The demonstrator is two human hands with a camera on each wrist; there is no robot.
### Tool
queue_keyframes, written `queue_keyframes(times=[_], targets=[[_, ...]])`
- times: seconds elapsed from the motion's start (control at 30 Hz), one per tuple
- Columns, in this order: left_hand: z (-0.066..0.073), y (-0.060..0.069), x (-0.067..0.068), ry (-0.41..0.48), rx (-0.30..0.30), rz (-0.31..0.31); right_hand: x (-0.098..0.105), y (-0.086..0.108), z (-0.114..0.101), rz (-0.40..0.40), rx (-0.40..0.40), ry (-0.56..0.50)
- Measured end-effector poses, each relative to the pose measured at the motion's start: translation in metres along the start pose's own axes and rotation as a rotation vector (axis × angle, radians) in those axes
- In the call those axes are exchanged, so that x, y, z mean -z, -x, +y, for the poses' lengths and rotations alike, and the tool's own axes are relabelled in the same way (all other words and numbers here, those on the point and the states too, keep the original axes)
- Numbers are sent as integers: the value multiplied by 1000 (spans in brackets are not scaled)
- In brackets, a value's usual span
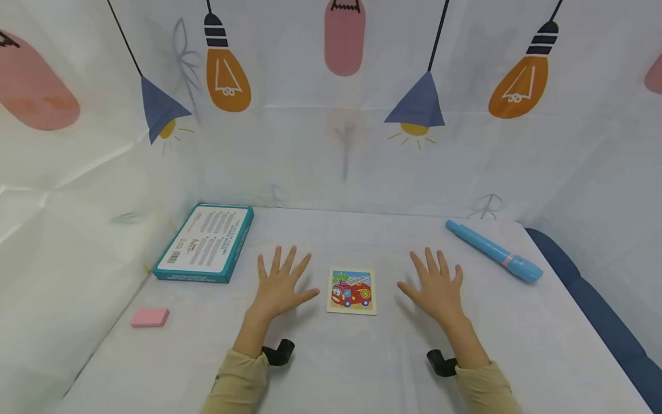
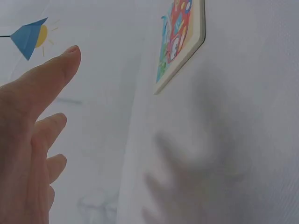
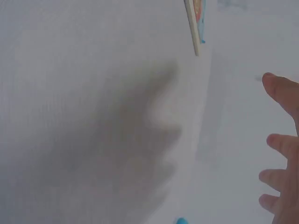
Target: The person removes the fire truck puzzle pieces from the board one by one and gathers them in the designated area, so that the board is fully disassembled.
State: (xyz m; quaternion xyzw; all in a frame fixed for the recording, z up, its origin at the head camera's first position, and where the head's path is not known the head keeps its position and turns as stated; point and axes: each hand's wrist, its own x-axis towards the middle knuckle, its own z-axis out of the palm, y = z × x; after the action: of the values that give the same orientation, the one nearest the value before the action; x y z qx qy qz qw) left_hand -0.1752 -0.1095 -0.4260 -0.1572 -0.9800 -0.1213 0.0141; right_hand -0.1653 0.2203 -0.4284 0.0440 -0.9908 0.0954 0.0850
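A small square picture board [image 1: 351,291] lies flat on the white bench [image 1: 351,368], between a person's two hands and touched by neither. It has a pale rim and shows a red fire engine with a ladder. The left hand [image 1: 281,287] is beside it, palm down, fingers straight and fanned, thumb pointing towards the board; its grip is wide and has hold of nothing. The right hand [image 1: 437,287] mirrors it on the other side, a little farther from the board, its grip just as wide and likewise holding nothing. Both hands are raised off the bench (the wrist views show their blurred shadows falling apart from the fingers).

Past the left hand lies a flat teal box [image 1: 204,241] with a printed white panel facing up, and nearer the person, by the left edge, is a pink block [image 1: 150,318]. Beyond the right hand a light blue tube [image 1: 493,251] with a pink band lies slantwise. Tan sleeves [image 1: 238,379] cover the forearms, and a black fitting [image 1: 279,352] sticks out at each wrist. A white sheet [image 1: 289,155] printed with lamps and bulbs hangs behind; something dark blue and padded [image 1: 595,299] runs along the right edge.
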Motion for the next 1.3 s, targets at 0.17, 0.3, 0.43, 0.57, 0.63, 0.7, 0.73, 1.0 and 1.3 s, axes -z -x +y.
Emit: queue_keyframes(times=[0.17,0.3,0.43,0.57,0.63,0.7,0.73,1.0,1.3], targets=[[5,-9,-12,38,-7,-30,-16,-8,-15,-71,9,-60],[12,-15,-22,103,-28,-84,-27,-14,-28,-159,3,-158],[19,-20,-33,155,-55,-132,-35,-20,-42,-280,-15,-327],[24,-25,-41,153,-79,-151,-42,-24,-52,-322,-12,-358],[28,-28,-43,156,-83,-164,-43,-26,-56,-309,-5,-323],[31,-30,-45,173,-85,-177,-43,-27,-58,-305,-5,-294],[32,-32,-46,171,-84,-185,-43,-28,-60,-305,-4,-285],[39,-36,-55,136,-80,-177,-46,-38,-65,-303,-31,-223],[42,-39,-53,139,-40,-179,-42,-45,-68,-245,-84,-293]])
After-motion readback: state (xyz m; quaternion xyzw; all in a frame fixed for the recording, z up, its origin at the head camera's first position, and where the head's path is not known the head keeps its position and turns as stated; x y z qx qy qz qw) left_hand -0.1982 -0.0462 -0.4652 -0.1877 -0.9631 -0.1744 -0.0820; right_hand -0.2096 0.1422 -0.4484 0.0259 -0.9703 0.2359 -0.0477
